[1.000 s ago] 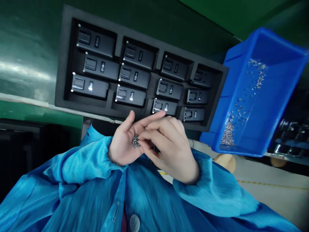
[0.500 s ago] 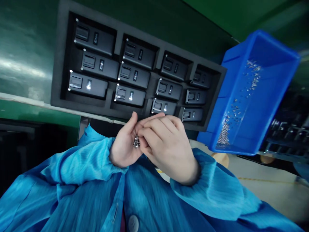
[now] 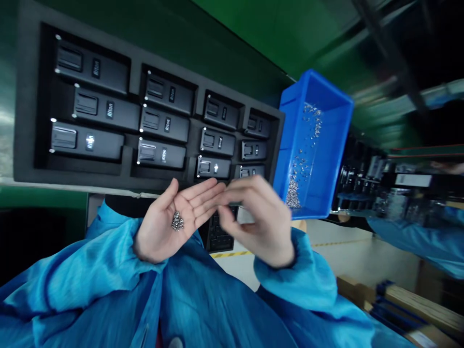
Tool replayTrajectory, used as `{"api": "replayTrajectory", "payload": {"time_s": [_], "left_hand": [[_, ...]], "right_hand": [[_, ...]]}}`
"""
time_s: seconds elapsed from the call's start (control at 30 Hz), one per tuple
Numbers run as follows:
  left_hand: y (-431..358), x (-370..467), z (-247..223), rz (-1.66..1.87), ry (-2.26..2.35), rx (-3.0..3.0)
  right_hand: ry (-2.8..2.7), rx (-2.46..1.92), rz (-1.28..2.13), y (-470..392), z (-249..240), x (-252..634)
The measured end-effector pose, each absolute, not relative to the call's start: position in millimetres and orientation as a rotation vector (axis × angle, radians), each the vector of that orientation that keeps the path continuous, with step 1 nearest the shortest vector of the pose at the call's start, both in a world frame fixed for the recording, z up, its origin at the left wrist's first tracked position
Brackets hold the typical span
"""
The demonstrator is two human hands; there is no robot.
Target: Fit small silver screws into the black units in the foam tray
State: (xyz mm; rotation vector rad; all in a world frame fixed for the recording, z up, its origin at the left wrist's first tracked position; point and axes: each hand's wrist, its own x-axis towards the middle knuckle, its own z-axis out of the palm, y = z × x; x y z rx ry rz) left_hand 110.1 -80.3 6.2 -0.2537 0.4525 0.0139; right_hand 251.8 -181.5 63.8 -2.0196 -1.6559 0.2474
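Note:
My left hand (image 3: 163, 237) is palm up with its fingers stretched out, holding a small heap of shiny metal screws (image 3: 177, 221) in the palm. Thumb and fingers of my right hand (image 3: 266, 222) come together in a pinch by the left fingertips; whatever sits between them is too small to make out. Just beyond both hands lies a black foam tray (image 3: 27, 101) with rows of black casings (image 3: 165, 123) marked "Riton". Bright dots show at the corners of many casings. My right hand partly covers the nearest casing at the right end.
A blue plastic bin (image 3: 328, 154) stands against the tray's right end, with many loose screws (image 3: 293, 193) inside. Farther right, another person's blue sleeve (image 3: 416, 241) reaches toward cluttered dark parts. Cardboard boxes (image 3: 431, 309) stand at the lower right.
My view has swung to the right, bringing the other person's sleeve into sight. The right hand has drawn off the left palm toward its fingertips, and the left fingers have straightened.

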Motion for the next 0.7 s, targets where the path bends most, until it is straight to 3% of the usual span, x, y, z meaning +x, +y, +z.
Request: {"api": "replayTrajectory", "payload": {"time_s": [0.13,0.27,0.7], "left_hand": [[-83.1,109.5,2.9,0.011,0.432,-0.252],[-83.0,107.0,0.2,0.011,0.410,-0.269],[-78.5,101.5,-6.3,0.015,0.342,-0.316]], "right_hand": [[-1.488,-2.341,-0.047,-190.1,50.6,310.4],[-1.563,-2.451,0.002,-192.9,21.0,348.4],[-1.981,-2.635,-0.191,-183.3,3.6,349.6]]}}
